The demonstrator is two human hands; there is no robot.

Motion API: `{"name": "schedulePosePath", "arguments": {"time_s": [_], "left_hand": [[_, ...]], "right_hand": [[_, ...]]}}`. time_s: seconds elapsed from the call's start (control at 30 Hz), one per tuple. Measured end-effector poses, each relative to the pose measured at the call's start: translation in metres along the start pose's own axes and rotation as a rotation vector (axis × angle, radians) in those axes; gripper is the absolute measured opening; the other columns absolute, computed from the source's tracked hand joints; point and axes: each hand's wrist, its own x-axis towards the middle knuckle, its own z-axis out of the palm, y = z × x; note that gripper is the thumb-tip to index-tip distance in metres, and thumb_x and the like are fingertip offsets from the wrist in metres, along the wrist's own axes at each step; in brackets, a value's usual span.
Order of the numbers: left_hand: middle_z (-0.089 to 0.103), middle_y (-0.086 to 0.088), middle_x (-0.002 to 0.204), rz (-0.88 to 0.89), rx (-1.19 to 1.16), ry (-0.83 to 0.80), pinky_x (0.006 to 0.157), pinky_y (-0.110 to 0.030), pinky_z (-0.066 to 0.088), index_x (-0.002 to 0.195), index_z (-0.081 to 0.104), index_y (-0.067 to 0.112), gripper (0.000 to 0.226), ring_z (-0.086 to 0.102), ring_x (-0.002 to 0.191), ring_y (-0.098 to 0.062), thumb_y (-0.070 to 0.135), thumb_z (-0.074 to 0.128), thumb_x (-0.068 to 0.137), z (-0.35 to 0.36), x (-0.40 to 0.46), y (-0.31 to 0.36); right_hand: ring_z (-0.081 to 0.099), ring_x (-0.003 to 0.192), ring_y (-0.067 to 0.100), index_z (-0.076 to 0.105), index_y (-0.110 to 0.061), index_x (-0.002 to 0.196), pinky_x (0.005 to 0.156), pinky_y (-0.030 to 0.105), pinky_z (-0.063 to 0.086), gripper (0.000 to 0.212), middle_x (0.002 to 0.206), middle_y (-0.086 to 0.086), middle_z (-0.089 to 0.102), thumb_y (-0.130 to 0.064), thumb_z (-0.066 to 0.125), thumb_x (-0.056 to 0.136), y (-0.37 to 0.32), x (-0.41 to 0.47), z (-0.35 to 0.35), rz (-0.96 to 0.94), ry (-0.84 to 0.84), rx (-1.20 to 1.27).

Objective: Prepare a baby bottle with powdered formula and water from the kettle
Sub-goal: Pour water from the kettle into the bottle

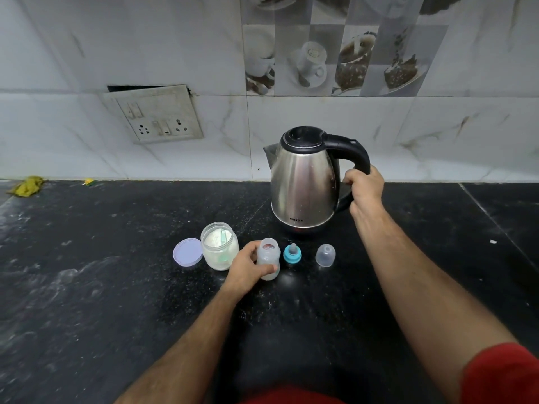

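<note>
Open glass jar (220,248) on black stone counter (87,287): white powder inside, pale green scoop handle poking up through it. Lilac round lid (187,252) off, touching jar's left side. Baby bottle (268,258) upright just right of jar, translucent plastic, mouth open, contents not discernible. Left hand (248,271) wrapped around bottle, thumb across its front. Blue-collared teat (292,253) standing just right of bottle; clear domed cap (325,255) further right, apart. Kettle (303,179) behind these, near wall: brushed steel body, black lid shut, black plastic handle, spout facing left, base on counter. Right hand (364,185) clenched around lower handle. Counter glossy, flecked white. Marble-look tiles (320,126) behind; grimy socket plate (154,115) upper left.
</note>
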Motion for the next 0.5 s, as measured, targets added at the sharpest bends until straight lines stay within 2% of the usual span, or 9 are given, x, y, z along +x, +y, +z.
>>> {"name": "schedulePosePath", "arguments": {"time_s": [0.17, 0.5], "left_hand": [[0.069, 0.007, 0.111, 0.018, 0.005, 0.027, 0.081, -0.013, 0.049, 0.113, 0.06, 0.025, 0.051, 0.063, 0.1, -0.003, 0.002, 0.081, 0.073, 0.001, 0.007, 0.002], [0.07, 0.009, 0.11, -0.008, 0.005, 0.064, 0.089, -0.016, 0.049, 0.109, 0.06, 0.03, 0.053, 0.064, 0.101, -0.003, 0.0, 0.082, 0.072, -0.001, 0.024, -0.003]], "right_hand": [[0.047, 0.065, 0.013, 0.054, -0.017, 0.068, 0.061, 0.027, 0.041, 0.027, 0.066, -0.003, 0.05, 0.01, 0.056, 0.067, 0.026, 0.028, 0.021, 0.05, -0.032, -0.023], [0.05, 0.069, 0.015, 0.056, -0.017, 0.069, 0.064, 0.027, 0.044, 0.031, 0.07, -0.002, 0.052, 0.014, 0.056, 0.069, 0.076, 0.066, 0.04, 0.111, -0.075, -0.062]]}}
